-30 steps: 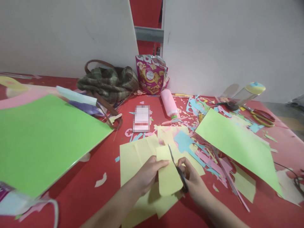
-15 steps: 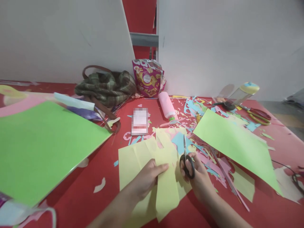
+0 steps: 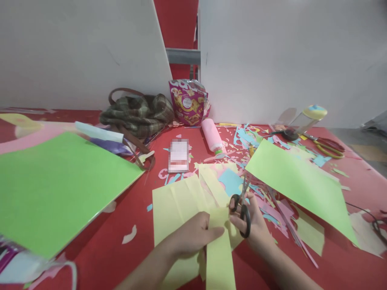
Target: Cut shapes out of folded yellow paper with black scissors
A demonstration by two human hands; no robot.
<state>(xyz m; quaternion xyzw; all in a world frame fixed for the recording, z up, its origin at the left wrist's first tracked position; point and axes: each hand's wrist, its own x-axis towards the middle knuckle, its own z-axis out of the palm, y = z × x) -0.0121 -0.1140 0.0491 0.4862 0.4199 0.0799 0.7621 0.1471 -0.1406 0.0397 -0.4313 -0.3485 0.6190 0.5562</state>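
My left hand [image 3: 196, 237] pinches a folded strip of pale yellow paper [image 3: 220, 257], its thumb lying across the top. The fingers underneath are hidden by the paper. In my right hand [image 3: 252, 217] is a pair of scissors [image 3: 245, 201] with black handles, the fingers through the loops. Its blades point away from me and stand slightly apart, clear of the strip. Below both hands lies a larger pale yellow sheet [image 3: 167, 205] with creases. A light blue paper piece [image 3: 231, 181] rests just beyond the scissors.
Green sheets lie left [image 3: 66, 189] and right [image 3: 296, 181]. Colourful paper scraps [image 3: 272, 213] spread over the red table [image 3: 115, 257]. Farther back are a pink bottle [image 3: 211, 135], a snack bag [image 3: 189, 102], a plaid cloth bag [image 3: 139, 112], a clear container [image 3: 308, 119] and red-and-yellow-handled scissors [image 3: 329, 147].
My left hand has drawn the yellow strip toward me and a little right. The scissors have opened slightly and tilted in my right hand.
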